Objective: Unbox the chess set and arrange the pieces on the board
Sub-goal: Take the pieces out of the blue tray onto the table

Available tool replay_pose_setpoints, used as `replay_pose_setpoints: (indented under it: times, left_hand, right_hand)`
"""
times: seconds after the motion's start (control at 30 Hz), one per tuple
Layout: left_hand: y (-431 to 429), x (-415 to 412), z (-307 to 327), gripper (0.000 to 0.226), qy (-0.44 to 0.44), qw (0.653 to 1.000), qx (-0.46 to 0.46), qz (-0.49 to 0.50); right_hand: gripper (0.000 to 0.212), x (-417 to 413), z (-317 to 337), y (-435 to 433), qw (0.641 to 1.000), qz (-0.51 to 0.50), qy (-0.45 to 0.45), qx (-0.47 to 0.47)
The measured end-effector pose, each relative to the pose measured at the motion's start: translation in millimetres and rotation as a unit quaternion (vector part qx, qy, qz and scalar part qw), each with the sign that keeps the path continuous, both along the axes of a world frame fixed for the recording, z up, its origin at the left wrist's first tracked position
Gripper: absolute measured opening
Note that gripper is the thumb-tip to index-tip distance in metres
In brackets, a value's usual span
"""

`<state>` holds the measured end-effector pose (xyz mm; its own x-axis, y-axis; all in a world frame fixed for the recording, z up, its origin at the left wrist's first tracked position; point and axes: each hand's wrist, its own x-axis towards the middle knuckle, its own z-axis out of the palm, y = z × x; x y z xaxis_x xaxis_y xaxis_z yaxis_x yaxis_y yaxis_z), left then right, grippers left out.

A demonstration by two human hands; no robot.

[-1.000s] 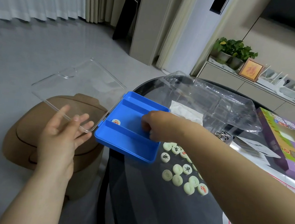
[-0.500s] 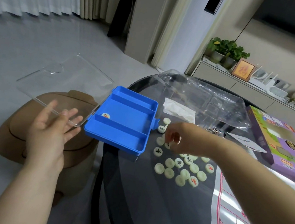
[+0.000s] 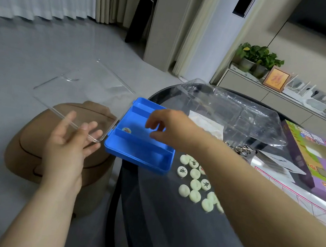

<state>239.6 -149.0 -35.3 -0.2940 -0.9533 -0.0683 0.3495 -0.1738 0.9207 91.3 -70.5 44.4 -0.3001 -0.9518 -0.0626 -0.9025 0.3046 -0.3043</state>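
Observation:
A blue plastic chess box (image 3: 134,150) juts over the left edge of the round dark table, its clear lid (image 3: 79,92) swung open to the left. My left hand (image 3: 71,143) props the lid from below with straight fingers. One pale round piece (image 3: 126,130) lies in the box's middle compartment. My right hand (image 3: 169,128) hovers over the box with loosely bent fingers, nothing visible in it. Several pale round chess pieces (image 3: 196,180) lie scattered on the table right of the box. A printed board sheet (image 3: 300,203) with red lines lies at the right.
A brown round stool (image 3: 33,138) stands on the floor under the lid. A crumpled clear plastic tray (image 3: 231,109) sits behind the box, with metal puzzle rings (image 3: 239,148), a paper slip (image 3: 280,160) and a purple game box (image 3: 318,158) to the right.
My right hand dropped pieces onto the table beside the box, then moved back left over the blue box. The left hand stays under the lid.

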Motion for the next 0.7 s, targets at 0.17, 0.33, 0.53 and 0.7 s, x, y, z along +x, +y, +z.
replay_pose_setpoints:
  times: [0.17,0.33,0.53,0.7]
  left_hand:
    - [0.4,-0.3,0.0,0.040,-0.007,1.000,-0.007,-0.002]
    - [1.6,-2.9,1.3,0.040,-0.029,0.999,-0.021,-0.002]
    - [9.9,-8.3,2.6,0.059,-0.054,0.996,-0.015,-0.073]
    - [10.4,-7.5,3.5,0.063,-0.035,0.993,0.036,-0.107]
  right_hand:
    - [0.029,7.6,-24.9,-34.7,0.998,0.002,-0.065,-0.017]
    - [0.027,3.0,-26.2,-42.2,0.997,-0.001,-0.074,0.023]
    - [0.007,6.1,-28.7,-48.9,0.998,-0.010,-0.028,0.057]
    - [0.005,2.1,-25.5,-32.7,0.999,-0.026,-0.039,0.014]
